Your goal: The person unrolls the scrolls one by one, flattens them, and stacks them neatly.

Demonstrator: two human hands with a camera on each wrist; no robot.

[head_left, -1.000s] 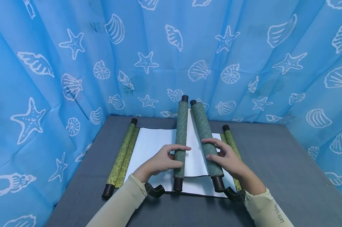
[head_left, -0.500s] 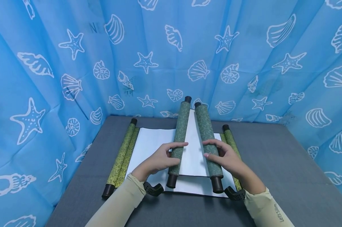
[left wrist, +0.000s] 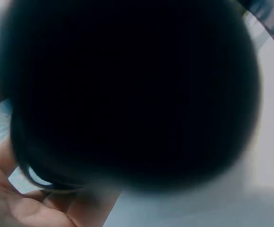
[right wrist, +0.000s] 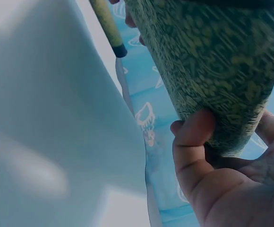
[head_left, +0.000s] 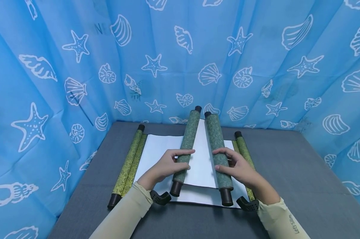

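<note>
My left hand (head_left: 165, 164) grips the left roll (head_left: 189, 136) of a green hanging scroll, thumb and fingers around its lower half. Around the scroll's right roll (head_left: 216, 139) curl the fingers and thumb of my right hand (head_left: 239, 167). Between the two rolls a strip of white paper (head_left: 201, 162) shows, wider at the near end. The rolls tilt toward each other at the far end. A black end knob (left wrist: 137, 94) blocks most of the left wrist view. In the right wrist view the patterned green roll (right wrist: 222, 71) rests in my fingers.
Under the held scroll, a second scroll with yellow-green rolls lies spread on the grey table (head_left: 287, 172). Its left roll (head_left: 127, 166) and right roll (head_left: 245, 149) flank its white sheet (head_left: 160, 146). A blue shell-print curtain (head_left: 180, 66) hangs behind and at both sides.
The left roll's near end has swung left, and its far end has shifted slightly right. Both rolls' far ends sit a little lower, and more white paper shows between the near ends.
</note>
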